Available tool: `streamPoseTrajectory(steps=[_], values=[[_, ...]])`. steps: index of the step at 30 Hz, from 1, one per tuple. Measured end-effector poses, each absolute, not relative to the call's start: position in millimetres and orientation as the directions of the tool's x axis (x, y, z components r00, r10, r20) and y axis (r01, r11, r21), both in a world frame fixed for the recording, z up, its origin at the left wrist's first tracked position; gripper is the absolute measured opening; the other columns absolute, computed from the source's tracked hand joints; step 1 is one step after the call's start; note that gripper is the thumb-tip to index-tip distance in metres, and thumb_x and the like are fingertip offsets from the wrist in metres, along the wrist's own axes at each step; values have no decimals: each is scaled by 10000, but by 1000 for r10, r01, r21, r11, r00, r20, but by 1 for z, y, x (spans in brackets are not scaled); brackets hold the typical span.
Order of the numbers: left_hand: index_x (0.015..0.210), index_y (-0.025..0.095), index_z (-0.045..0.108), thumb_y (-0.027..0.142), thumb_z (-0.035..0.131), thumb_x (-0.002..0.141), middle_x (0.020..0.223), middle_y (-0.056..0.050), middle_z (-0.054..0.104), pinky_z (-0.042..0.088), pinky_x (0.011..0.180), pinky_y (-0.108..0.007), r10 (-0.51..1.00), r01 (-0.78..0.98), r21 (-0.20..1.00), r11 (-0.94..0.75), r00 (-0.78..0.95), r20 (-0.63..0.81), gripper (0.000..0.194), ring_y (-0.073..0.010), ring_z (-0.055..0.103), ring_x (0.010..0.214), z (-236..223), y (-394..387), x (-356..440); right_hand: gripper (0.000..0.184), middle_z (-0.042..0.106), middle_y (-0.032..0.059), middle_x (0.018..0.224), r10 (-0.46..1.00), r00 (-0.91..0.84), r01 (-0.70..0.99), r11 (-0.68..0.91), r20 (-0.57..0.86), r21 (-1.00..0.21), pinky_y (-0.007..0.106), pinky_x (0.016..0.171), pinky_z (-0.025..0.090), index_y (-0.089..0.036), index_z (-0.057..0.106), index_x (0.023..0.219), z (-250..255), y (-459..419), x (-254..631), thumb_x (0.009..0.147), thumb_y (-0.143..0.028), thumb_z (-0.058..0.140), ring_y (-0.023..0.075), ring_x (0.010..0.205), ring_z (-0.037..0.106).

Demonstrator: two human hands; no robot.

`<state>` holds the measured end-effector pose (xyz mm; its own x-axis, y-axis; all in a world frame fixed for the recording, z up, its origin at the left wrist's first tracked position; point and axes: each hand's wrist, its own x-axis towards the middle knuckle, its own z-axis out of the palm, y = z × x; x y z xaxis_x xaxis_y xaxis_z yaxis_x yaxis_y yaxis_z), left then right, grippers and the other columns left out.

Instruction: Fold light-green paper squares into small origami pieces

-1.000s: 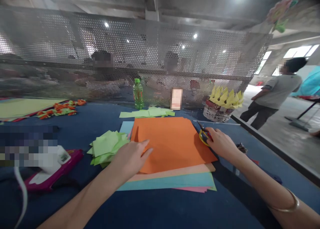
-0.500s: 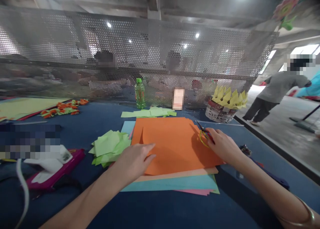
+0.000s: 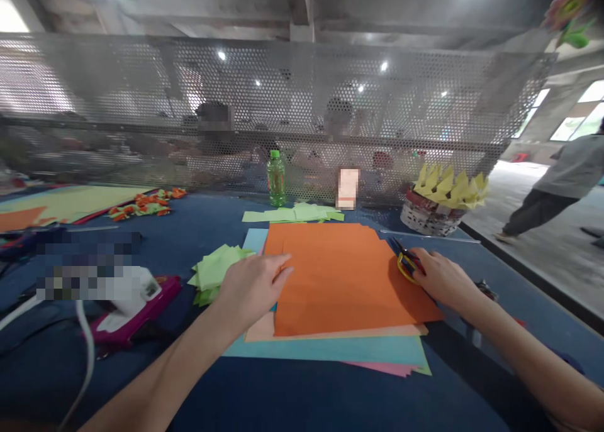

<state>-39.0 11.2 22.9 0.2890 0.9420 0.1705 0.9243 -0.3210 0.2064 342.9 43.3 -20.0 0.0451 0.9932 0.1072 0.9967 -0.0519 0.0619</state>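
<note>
An orange sheet of paper (image 3: pixel 340 281) lies on top of several coloured sheets, with light blue paper (image 3: pixel 321 349) showing below it. My left hand (image 3: pixel 252 284) reaches over the left edge of the orange sheet, forefinger and thumb stretched out and apart. At the sheet's right side, my right hand (image 3: pixel 438 276) is closed round the handles of a pair of scissors (image 3: pixel 404 265), their blades pointing away from me. Green paper pieces (image 3: pixel 218 267) sit in a pile beside my left hand.
Behind the sheets lie green paper strips (image 3: pixel 297 213), with a green bottle (image 3: pixel 276 179) further back. A basket with yellow folded points (image 3: pixel 434 212) stands at right. Left are a magenta power strip (image 3: pixel 136 319) and orange-green scraps (image 3: pixel 146 204). A perforated metal screen (image 3: pixel 292 111) closes the back.
The view has swung left, so the table's things sit further right. The orange sheet's left edge has shifted, baring more of the peach sheet. A person at the right has walked further right.
</note>
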Motion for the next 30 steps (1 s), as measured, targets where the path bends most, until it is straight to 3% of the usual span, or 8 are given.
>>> streamPoseTrajectory(steps=[5,8,14,18,21,25,30], values=[[1277,248,669,373,555,951,1329,-39,665,526,965,-365,867,837,229,-498,486,108,368,-267,655,1177,9,8,-36,329,681,148,1006,994,24,996,-33,106,78,314,709,406,-121,551,1252,-23,43,344,935,-177,482,284,944,677],[1215,270,699,377,597,925,1319,-27,675,536,924,-342,846,820,212,-532,525,91,326,-264,669,1151,5,5,-31,308,678,149,998,992,20,995,-32,122,98,327,732,425,-118,570,1228,-23,43,343,940,-180,478,289,936,675],[1023,241,719,325,412,997,1101,-74,754,515,835,-374,945,960,89,-267,242,222,319,-284,693,1032,27,19,-51,339,624,179,1179,943,-110,986,64,313,153,399,821,468,-141,583,1249,-12,33,326,976,-305,467,346,1096,595],[827,182,684,456,474,953,878,-146,746,504,694,-401,973,999,14,-39,35,226,367,-351,707,844,33,31,-79,333,616,142,1233,876,-229,973,197,425,118,424,864,497,-161,590,1254,-13,23,306,972,-287,466,317,1086,597],[842,170,681,459,539,909,903,-167,740,505,676,-388,983,1000,-16,-4,6,185,329,-358,710,845,25,36,-92,325,615,136,1248,846,-340,938,338,411,80,442,918,497,-161,586,1260,-19,15,291,963,-221,469,307,1120,591],[790,180,682,269,514,885,869,-156,745,500,668,-357,984,999,-37,16,-9,179,212,-321,716,803,17,40,-96,321,620,129,1239,815,-436,890,454,383,46,452,919,506,-180,586,1253,-24,4,274,951,-168,476,296,1097,610],[796,163,649,234,448,905,826,-179,713,493,643,-411,940,998,-14,61,-53,337,239,-366,700,756,29,35,-94,296,639,119,1187,784,-486,855,518,386,24,445,889,527,-181,599,1216,-24,-4,262,943,-138,493,282,1055,625]])
